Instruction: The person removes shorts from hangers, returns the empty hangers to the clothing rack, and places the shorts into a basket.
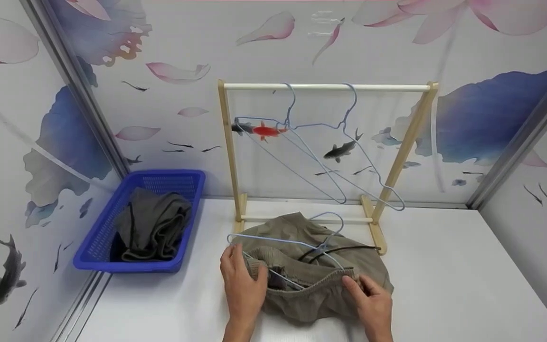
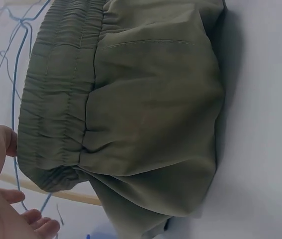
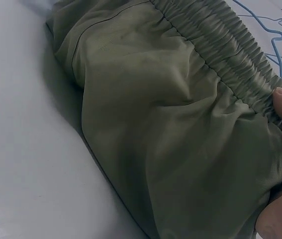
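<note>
Olive-grey pants with a gathered elastic waistband lie on the white table, waist opening toward me. A blue wire hanger sits partly inside that opening, its hook rising behind the waistband. My right hand pinches the waistband's right end, thumb on the outside in the right wrist view. At the opposite end is my left hand, near the hanger's left corner. In the left wrist view its thumb touches the waistband edge beside the wire, with the other fingers loosely bent and apart from the cloth.
A wooden rack stands behind the pants, with two blue wire hangers on its white rail. A blue basket at the left holds dark grey-green clothing. Printed wall panels enclose the table's back and sides.
</note>
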Demonstrator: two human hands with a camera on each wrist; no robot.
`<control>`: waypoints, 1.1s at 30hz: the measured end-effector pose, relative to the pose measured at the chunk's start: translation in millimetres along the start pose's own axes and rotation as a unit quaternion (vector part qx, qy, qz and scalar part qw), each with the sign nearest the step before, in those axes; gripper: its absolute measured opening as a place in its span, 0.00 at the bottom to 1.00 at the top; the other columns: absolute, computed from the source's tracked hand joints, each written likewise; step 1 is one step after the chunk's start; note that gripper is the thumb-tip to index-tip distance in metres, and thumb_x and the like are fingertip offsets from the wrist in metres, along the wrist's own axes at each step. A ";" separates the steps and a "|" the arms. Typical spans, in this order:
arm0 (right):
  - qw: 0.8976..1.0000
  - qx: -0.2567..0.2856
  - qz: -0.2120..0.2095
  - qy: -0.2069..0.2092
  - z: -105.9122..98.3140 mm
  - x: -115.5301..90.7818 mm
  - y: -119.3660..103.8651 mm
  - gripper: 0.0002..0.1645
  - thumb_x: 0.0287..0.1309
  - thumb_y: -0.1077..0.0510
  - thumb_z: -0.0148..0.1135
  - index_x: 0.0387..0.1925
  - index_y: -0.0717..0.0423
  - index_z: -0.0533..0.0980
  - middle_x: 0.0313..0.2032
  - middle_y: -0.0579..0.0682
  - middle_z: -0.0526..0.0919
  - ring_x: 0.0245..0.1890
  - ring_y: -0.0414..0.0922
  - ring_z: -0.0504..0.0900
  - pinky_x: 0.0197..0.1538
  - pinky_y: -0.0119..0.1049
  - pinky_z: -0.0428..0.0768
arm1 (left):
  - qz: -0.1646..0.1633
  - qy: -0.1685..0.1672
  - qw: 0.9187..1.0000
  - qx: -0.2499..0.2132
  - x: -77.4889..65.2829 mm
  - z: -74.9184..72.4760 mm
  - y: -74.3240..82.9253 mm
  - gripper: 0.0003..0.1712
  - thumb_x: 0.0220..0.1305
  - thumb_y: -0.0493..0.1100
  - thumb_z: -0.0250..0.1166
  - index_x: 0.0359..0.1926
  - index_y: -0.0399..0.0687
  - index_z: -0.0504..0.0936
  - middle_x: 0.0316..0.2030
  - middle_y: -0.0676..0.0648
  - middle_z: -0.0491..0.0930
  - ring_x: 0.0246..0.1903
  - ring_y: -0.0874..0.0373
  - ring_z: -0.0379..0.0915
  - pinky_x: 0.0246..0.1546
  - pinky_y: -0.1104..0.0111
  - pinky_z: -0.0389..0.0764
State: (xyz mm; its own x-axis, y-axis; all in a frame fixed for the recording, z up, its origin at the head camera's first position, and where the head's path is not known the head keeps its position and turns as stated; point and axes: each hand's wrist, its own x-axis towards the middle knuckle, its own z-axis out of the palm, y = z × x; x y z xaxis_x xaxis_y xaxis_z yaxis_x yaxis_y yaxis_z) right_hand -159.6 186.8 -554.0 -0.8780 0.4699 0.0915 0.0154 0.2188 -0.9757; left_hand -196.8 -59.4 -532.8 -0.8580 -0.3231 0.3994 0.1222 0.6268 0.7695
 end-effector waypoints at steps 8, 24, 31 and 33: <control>1.000 -0.003 -0.005 -0.009 0.3 0.4 1.3 0.22 0.53 0.50 0.72 0.21 0.60 0.71 0.17 0.46 0.63 0.19 0.38 0.62 0.23 0.30 0.62 | 0.133 0.012 0.989 0.065 1.0 3.2 6.6 0.38 0.52 0.41 0.71 0.65 0.40 0.71 0.68 0.38 0.59 0.66 0.42 0.58 0.63 0.49 0.62; 0.998 -0.019 -0.050 -0.013 3.7 -2.1 0.3 0.17 0.53 0.54 0.72 0.20 0.55 0.72 0.17 0.45 0.65 0.18 0.37 0.62 0.23 0.30 0.64 | 0.253 -0.050 0.960 0.108 -1.0 16.3 29.5 0.30 0.59 0.45 0.68 0.61 0.43 0.75 0.59 0.42 0.71 0.65 0.44 0.63 0.66 0.46 0.58; 0.997 -0.027 -0.063 -0.018 3.7 -4.3 -3.0 0.15 0.53 0.54 0.73 0.21 0.54 0.74 0.18 0.45 0.66 0.19 0.37 0.64 0.24 0.30 0.65 | 0.290 -0.070 0.949 0.103 -0.6 22.8 37.0 0.22 0.66 0.49 0.63 0.58 0.45 0.77 0.52 0.46 0.73 0.57 0.51 0.70 0.65 0.46 0.61; 0.998 -0.030 -0.059 -0.018 3.1 -4.7 -3.8 0.13 0.52 0.53 0.73 0.24 0.55 0.77 0.18 0.45 0.67 0.20 0.37 0.65 0.25 0.29 0.65 | 0.298 -0.072 0.947 0.097 -0.3 23.9 39.3 0.20 0.67 0.50 0.62 0.56 0.47 0.78 0.50 0.47 0.74 0.55 0.52 0.71 0.64 0.45 0.62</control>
State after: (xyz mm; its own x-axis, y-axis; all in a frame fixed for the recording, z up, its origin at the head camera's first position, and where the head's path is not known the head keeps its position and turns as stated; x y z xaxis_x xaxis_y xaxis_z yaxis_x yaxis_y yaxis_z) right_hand -157.0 181.1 -551.4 -0.8922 0.4066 0.1966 -0.0610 0.3228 -0.9445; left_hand -203.7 -17.8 -514.6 -0.7264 0.2207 0.6509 0.5240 0.7907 0.3166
